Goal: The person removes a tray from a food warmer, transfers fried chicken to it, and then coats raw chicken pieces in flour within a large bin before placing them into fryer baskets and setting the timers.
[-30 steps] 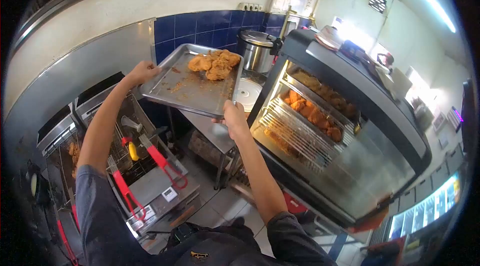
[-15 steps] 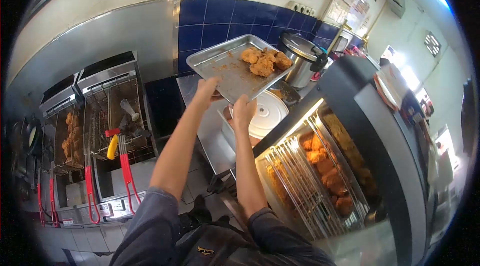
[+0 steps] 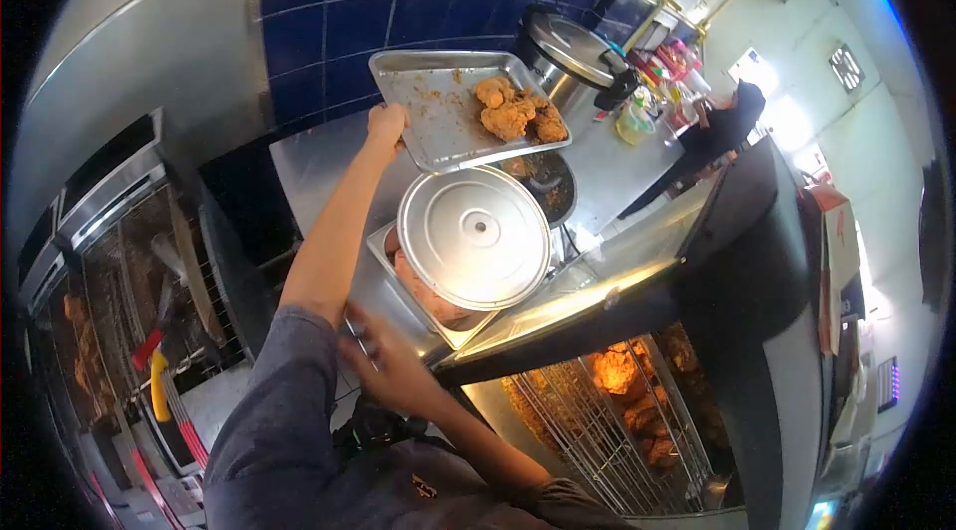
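Here's the left hand [image 3: 388, 127], clenched on the near-left edge of the metal tray [image 3: 428, 136], just 1 hand on it. The right hand [image 3: 398, 371] is released, fingers loosely spread beside the left forearm, nothing seen in it. The fried chicken [image 3: 508, 120] is bunched at the tray's right end, not moved off it, and the tray is up over the counter [image 3: 317, 163], apparently not set down. Cooked pieces [image 3: 647, 405] are already inside the warmer [image 3: 742, 266]. The round lid [image 3: 453, 261] only partly covers the meat pan [image 3: 476, 331].
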`<state>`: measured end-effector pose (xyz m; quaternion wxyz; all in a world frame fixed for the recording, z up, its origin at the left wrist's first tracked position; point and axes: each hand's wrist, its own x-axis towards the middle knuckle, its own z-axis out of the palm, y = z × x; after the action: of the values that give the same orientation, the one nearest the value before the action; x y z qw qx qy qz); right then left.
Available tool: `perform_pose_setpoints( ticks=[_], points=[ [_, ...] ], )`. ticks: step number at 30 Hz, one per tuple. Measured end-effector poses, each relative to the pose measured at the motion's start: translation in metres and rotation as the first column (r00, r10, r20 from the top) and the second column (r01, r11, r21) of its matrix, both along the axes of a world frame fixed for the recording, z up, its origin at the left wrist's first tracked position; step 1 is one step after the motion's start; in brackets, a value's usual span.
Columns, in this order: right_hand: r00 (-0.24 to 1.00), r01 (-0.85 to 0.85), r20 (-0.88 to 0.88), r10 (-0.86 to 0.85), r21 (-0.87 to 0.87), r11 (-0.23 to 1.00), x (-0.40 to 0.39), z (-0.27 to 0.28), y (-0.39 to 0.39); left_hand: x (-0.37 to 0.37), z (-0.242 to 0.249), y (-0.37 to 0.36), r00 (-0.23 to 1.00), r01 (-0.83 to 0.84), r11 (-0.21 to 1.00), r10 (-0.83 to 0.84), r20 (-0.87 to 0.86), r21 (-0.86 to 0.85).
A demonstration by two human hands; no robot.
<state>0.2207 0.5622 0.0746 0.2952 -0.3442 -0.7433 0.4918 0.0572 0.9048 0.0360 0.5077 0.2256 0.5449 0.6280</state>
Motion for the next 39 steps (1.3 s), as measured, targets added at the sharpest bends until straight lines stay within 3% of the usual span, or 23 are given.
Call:
perform_pose_setpoints(
  ticks=[2, 4, 8, 11, 14, 17, 25, 29, 32, 33, 35, 39],
  points=[
    [0.969, -0.204, 0.073, 0.238, -0.31, 0.929, 0.014, 0.026, -0.006, 0.0, -0.018, 0.04, 0.998, 0.054, 0.998, -0.054, -0.013, 0.027],
    [0.948, -0.206, 0.109, 0.3, -0.511, 0.834, 0.027, 0.001, -0.014, 0.004, -0.029, 0.066, 0.994, 0.067, 0.998, -0.064, -0.084, 0.023],
    [0.959, -0.18, 0.087, 0.268, -0.544, 0.819, 0.052, -0.01, -0.026, 0.017, -0.043, 0.099, 0.971, 0.156, 0.986, -0.164, -0.174, -0.058],
    [0.953, -0.204, 0.057, 0.297, -0.607, 0.768, 0.069, -0.019, -0.023, 0.023, -0.044, 0.108, 0.966, 0.194, 0.981, -0.195, -0.171, -0.024],
    [0.954, -0.207, 0.038, 0.297, -0.632, 0.747, 0.08, -0.027, -0.014, 0.028, -0.076, 0.147, 0.976, 0.189, 0.982, -0.19, -0.109, -0.021],
    [0.973, -0.151, 0.035, 0.227, -0.65, 0.745, 0.075, -0.018, -0.005, 0.023, -0.073, 0.153, 0.913, 0.401, 0.916, -0.401, -0.073, -0.016],
    [0.985, -0.133, -0.018, 0.172, -0.716, 0.685, 0.063, -0.015, 0.018, 0.029, -0.071, 0.195, 0.819, 0.541, 0.835, -0.551, -0.161, -0.1],
    [0.994, -0.093, -0.014, 0.108, -0.624, 0.776, 0.066, -0.034, 0.011, 0.037, -0.104, 0.238, 0.762, 0.623, 0.776, -0.63, -0.147, -0.098],
    [0.999, -0.028, 0.012, 0.047, -0.661, 0.75, 0.057, 0.001, 0.021, 0.043, -0.099, 0.226, 0.776, 0.565, 0.806, -0.592, -0.22, -0.175],
    [0.998, -0.026, 0.02, 0.053, -0.664, 0.747, 0.057, 0.0, 0.02, 0.045, -0.108, 0.227, 0.771, 0.594, 0.788, -0.615, -0.168, -0.16],
    [0.997, -0.028, 0.035, 0.069, -0.669, 0.743, 0.058, -0.006, 0.019, 0.044, -0.135, 0.233, 0.754, 0.643, 0.755, -0.653, -0.064, -0.127],
    [0.995, -0.077, -0.007, 0.098, -0.68, 0.729, 0.067, -0.056, -0.003, 0.044, -0.157, 0.238, 0.753, 0.615, 0.753, -0.649, -0.109, -0.235]
  ],
)
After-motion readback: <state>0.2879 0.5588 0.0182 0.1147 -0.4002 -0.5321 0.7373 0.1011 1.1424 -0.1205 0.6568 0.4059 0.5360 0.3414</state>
